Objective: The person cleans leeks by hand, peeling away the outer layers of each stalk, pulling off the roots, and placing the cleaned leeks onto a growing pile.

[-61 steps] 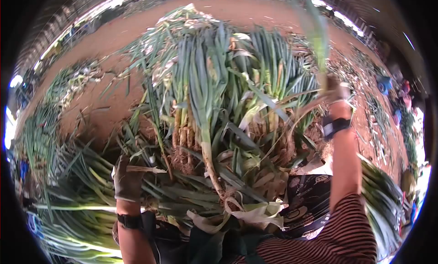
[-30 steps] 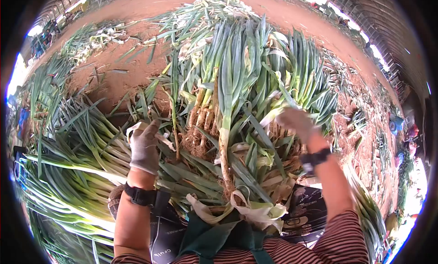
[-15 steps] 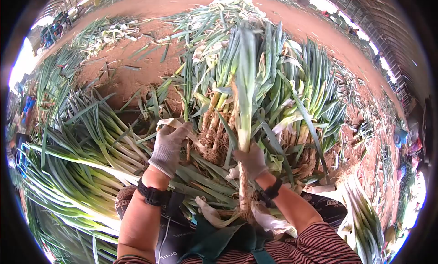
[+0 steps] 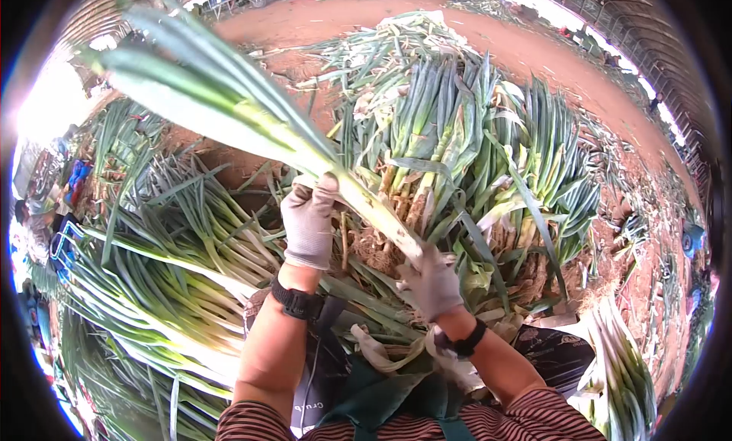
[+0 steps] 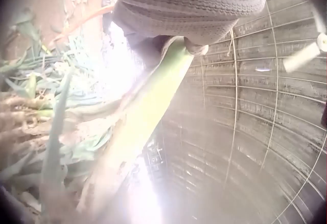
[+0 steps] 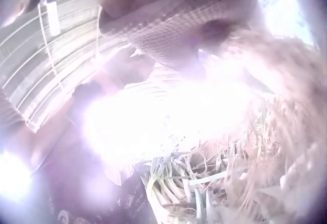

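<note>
A single leek (image 4: 354, 191) is held up slantwise, its green leaves fanning toward the upper left and its pale shank toward me. My gloved left hand (image 4: 307, 221) grips it where the leaves meet the shank. Lower down, my gloved right hand (image 4: 436, 287) holds the pale root end and is blurred. Up close in the left wrist view, the leek's shank (image 5: 145, 114) runs out from under the glove. Glare hides the fingers in the right wrist view, where blurred stringy roots (image 6: 294, 111) fill the right side.
Rooted leeks (image 4: 450, 121) stand in a bundle ahead of me. A pile of leeks with pale shanks (image 4: 175, 258) lies on my left, and another bunch (image 4: 618, 365) on my right. Peeled leaf scraps (image 4: 381, 349) lie in front of my lap, with bare soil (image 4: 328, 22) beyond.
The right hand came down from the upper right and took hold of the leek that leaned near my lap. The leek is now lifted and tilted left, and the left hand has closed on it.
</note>
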The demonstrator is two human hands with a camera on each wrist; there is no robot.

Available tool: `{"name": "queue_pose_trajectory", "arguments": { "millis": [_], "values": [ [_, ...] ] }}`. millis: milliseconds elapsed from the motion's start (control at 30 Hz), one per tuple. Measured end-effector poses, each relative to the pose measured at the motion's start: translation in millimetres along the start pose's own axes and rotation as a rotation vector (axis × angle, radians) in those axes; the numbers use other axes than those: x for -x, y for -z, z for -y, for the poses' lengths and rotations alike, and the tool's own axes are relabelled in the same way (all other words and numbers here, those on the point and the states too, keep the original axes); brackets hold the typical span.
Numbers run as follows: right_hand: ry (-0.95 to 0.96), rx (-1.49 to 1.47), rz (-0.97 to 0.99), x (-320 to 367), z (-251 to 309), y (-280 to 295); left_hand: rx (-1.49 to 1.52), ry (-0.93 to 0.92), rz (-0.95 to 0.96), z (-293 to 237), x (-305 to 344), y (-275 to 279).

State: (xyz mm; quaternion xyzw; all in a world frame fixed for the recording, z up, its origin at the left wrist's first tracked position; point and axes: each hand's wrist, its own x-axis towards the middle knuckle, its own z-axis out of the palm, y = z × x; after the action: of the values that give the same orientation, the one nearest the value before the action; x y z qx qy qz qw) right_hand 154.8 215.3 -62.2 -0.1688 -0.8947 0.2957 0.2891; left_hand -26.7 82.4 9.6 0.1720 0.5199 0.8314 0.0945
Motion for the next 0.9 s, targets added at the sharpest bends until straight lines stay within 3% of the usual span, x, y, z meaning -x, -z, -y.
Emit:
{"name": "queue_pose_trajectory", "arguments": {
  "millis": [67, 100, 200, 333, 367, 400, 500, 533, 567, 600, 667, 733, 800, 833, 900],
  "values": [
    [-0.38, -0.105, 0.269, 12, -2, 7, 0.088, -0.036, -0.013, -10, 4, 0],
    [-0.396, -0.307, 0.229, 19, 2, 13, 0.075, 0.026, 0.04, -11, 9, 11],
    [-0.448, -0.529, 0.267, 37, 1, 18, 0.172, 0.049, 0.086, -22, 23, 8],
    [-0.573, -0.969, 0.439, 52, 19, 28, 0.022, 0.187, -0.026, -42, 48, -8],
    [-0.398, -0.974, 0.407, 51, 27, 33, -0.149, 0.201, 0.009, -39, 53, -8],
    [-0.422, -1.03, 0.453, 49, 28, 37, -0.235, 0.21, 0.011, -37, 66, -11],
    [-0.422, -1.118, 0.548, 47, 25, 48, -0.818, 0.44, 0.427, -36, 110, -10],
    [-0.379, -1.097, 0.486, 46, 28, 49, -0.879, 0.674, 0.367, -11, 129, -3],
    [-0.336, -1.074, 0.423, 44, 33, 50, -0.759, 0.674, 0.471, 5, 146, 11],
    [-0.293, -1.049, 0.358, 41, 35, 51, -0.746, 0.864, 0.488, 6, 149, 14],
    [-0.31, -1.045, 0.442, 43, 27, 56, -1.178, 0.276, 0.403, -10, 142, 16],
    [-0.375, -1.103, 0.566, 46, 22, 60, -0.979, 0.143, 0.17, -10, 103, 38],
    [-0.415, -1.169, 0.658, 49, 25, 59, -0.445, -0.007, 0.231, -80, 79, -10],
    [-0.422, -1.206, 0.684, 52, 27, 56, -0.339, -0.014, 0.358, -100, 59, -22],
    [-0.468, -1.294, 0.789, 59, 32, 56, -0.102, -0.02, 0.408, -115, 46, -35]
  ]
}}
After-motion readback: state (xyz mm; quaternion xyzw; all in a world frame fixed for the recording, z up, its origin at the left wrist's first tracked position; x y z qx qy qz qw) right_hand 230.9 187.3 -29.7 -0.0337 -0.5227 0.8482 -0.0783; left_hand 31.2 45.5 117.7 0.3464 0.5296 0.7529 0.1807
